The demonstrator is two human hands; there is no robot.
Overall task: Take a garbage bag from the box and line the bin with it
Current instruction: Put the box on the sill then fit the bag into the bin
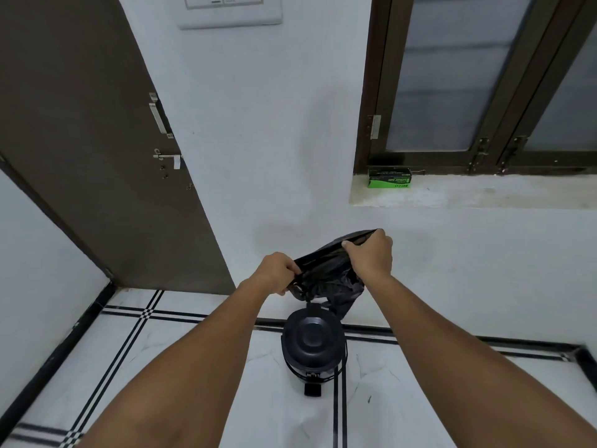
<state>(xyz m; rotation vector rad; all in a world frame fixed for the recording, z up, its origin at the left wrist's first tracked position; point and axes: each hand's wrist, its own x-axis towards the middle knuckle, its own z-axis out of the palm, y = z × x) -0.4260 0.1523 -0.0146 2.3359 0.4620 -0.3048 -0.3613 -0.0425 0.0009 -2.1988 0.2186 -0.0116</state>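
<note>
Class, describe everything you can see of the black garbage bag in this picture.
The garbage bag is thin, glossy black plastic, crumpled and creased. Both hands hold it in the air at its upper edge: the left hand pinches one end, the right hand the other, stretching that edge between them. The rest hangs loosely, its tail dropping behind the closed black bin on the floor. Whether it touches the bin cannot be told.

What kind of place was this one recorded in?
Probably a room in a home: a brown door with a latch, a frosted window above a sill, and a small pedal bin on a tiled floor.
</note>
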